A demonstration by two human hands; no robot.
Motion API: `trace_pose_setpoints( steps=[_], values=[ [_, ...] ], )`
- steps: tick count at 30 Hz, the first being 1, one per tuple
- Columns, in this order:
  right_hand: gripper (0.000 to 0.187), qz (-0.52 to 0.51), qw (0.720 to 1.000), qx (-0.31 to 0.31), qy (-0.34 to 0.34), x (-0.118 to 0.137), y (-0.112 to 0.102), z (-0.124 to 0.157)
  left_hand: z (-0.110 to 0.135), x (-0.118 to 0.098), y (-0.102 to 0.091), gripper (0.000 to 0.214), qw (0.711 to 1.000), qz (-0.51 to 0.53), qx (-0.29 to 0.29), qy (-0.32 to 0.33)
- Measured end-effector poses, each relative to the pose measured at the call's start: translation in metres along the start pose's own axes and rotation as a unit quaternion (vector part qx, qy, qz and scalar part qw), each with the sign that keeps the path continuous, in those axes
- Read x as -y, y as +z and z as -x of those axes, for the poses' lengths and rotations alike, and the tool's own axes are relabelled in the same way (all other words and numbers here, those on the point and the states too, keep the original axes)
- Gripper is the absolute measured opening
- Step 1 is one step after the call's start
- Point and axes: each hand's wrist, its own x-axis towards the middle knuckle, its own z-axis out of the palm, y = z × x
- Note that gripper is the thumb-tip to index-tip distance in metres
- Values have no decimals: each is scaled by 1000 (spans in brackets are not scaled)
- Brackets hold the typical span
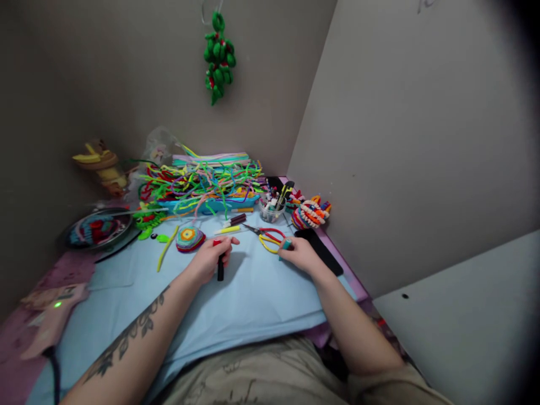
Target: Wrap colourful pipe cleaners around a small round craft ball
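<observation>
My left hand (212, 257) is closed around a black marker (220, 270), with a red bit showing above the fingers. In my right hand (300, 253) is a short teal marker-like piece (287, 244), gripped between thumb and fingers, partly hidden. Right beside that hand lie scissors (266, 238) with red and yellow handles, blades pointing left. A yellow marker (228, 230) and dark markers (235, 220) rest between and beyond my hands. Just left of my left hand sits a round multicoloured coil (189, 238), near a yellow pipe cleaner (167, 249).
A blue tray (211, 206) piled with pipe cleaners stands at the back. Right of it are a clear cup (271, 212) of pens, a colourful bundle (312, 212) and a black phone-like slab (323, 256). A pink corded tool (57, 320) with a green light lies left.
</observation>
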Motion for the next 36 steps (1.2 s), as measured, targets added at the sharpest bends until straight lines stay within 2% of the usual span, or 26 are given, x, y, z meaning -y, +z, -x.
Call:
trace_pose_setpoints(
  steps=[3, 5, 7, 10, 14, 22, 30, 36],
  values=[
    [6, -5, 999, -54, 2, 3, -8, -1, 1, 0, 1, 28, 1000, -19, 7, 7],
    [7, -73, 991, -108, 2, 10, -10, -1, 1, 2, 3, 30, 998, -58, 12, 16],
    [11, -176, 978, -115, -13, 22, -6, -1, 2, 4, 5, 35, 992, -119, 18, 30],
    [17, -284, 957, -51, -38, 45, 9, 2, 6, 5, 10, 40, 975, -213, 32, 61],
    [19, -300, 952, -4, -55, 68, 31, 3, 11, 3, 13, 41, 959, -264, 61, 84],
    [18, -288, 955, 38, -66, 66, 46, -4, 14, 0, 13, 39, 953, -278, 63, 104],
    [17, -277, 954, 89, -66, 82, 48, -13, 16, -2, 6, 35, 931, -321, 30, 169],
    [13, -245, 957, 108, -115, 103, 63, -17, 19, 2, 3, 31, 947, -262, -24, 182]
  ],
)
